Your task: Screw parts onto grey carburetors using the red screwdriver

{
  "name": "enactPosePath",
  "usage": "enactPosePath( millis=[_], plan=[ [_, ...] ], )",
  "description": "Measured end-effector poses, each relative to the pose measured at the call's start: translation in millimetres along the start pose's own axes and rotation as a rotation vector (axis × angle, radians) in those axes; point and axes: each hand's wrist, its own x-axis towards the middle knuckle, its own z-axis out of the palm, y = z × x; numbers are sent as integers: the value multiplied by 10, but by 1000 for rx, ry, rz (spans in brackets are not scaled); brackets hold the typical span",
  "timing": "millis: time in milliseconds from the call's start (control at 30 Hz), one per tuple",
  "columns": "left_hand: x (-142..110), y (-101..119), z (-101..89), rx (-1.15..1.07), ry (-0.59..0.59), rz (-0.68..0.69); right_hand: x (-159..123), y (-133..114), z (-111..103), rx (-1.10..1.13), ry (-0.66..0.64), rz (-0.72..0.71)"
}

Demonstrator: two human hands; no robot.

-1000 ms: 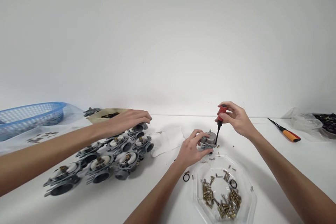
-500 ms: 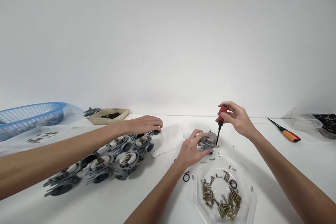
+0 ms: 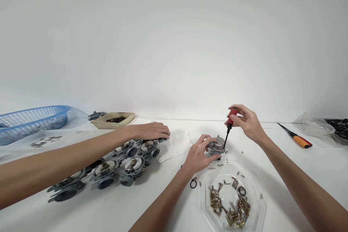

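Note:
My left hand (image 3: pixel 199 154) grips a small grey metal carburetor (image 3: pixel 216 145) on the white table, fingers over its top and thumb at the near side. In my right hand (image 3: pixel 246 121) is a screwdriver (image 3: pixel 232 116) with a red and black handle. It stands slightly tilted, its dark tip down at the carburetor's right edge. Just in front lies a clear octagonal tray (image 3: pixel 258 203) holding many brass screws (image 3: pixel 239 210) and a black O-ring (image 3: pixel 241 191). Another black O-ring (image 3: pixel 193 183) rests on the table left of the tray.
From the left, a co-worker's hand (image 3: pixel 153 130) reaches over several open carburetors (image 3: pixel 133 166). Behind are a cream tray (image 3: pixel 100 124) of dark parts and a blue basket (image 3: pixel 35 117). Orange-and-black-handled tools (image 3: pixel 300 140) and a plastic bag (image 3: pixel 317 125) lie at right.
My right hand and the screwdriver handle have shifted slightly right, with the tip still at the carburetor's edge. The co-worker's hand has lowered slightly over the carburetors.

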Motion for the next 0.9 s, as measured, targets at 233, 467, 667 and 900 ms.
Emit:
enactPosePath(
  millis=[233, 467, 667, 900],
  plan=[
    [5, -11, 8, -6, -1, 7, -6, 28, 18, -26, -54, 5],
    [7, -29, 14, -14, -1, 16, -33, 67, 5, -127, -34, -61],
    [9, -35, 21, -18, 3, 24, -73, 62, 11, -158, -131, -193],
    [8, -23, 12, -15, -12, 7, -71, 45, 63, -332, -41, -349]
  ],
)
